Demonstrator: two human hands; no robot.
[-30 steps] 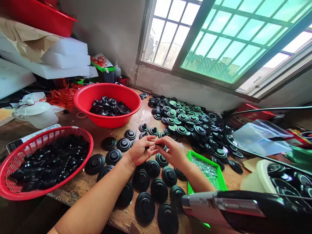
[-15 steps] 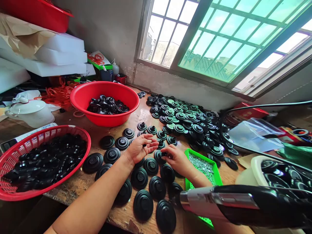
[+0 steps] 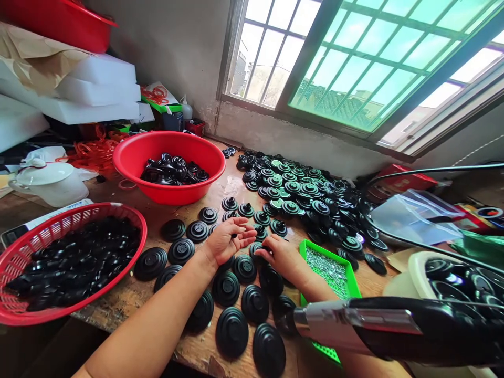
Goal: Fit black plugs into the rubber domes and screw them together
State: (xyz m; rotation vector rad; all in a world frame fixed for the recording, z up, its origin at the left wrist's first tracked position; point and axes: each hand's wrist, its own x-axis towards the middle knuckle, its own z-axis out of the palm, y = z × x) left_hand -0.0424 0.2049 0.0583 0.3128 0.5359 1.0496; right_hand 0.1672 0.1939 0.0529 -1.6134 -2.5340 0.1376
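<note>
My left hand (image 3: 228, 241) is palm up over the black discs, its fingers partly spread, with a small dark piece showing in the palm. Close to its right, my right hand (image 3: 277, 252) is curled with the fingertips drawn together over a ridged black disc (image 3: 256, 249); what they hold, if anything, is hidden. More ridged black discs (image 3: 231, 332) lie spaced out on the wooden table (image 3: 157, 294), below and around both hands. Several in the back rows have small black knobs standing on them (image 3: 247, 207).
A black-and-grey power tool (image 3: 366, 325) crosses my right forearm. Green tray (image 3: 352, 278) of small metal parts, red basket (image 3: 139, 226), red basin (image 3: 169, 197) and pale bucket (image 3: 413, 278) surround the discs. A disc pile (image 3: 291, 189) lies by the window wall.
My right hand has shifted slightly left and its fingers have curled in more. My left hand looks nearly the same. The power tool sits slightly further right in view.
</note>
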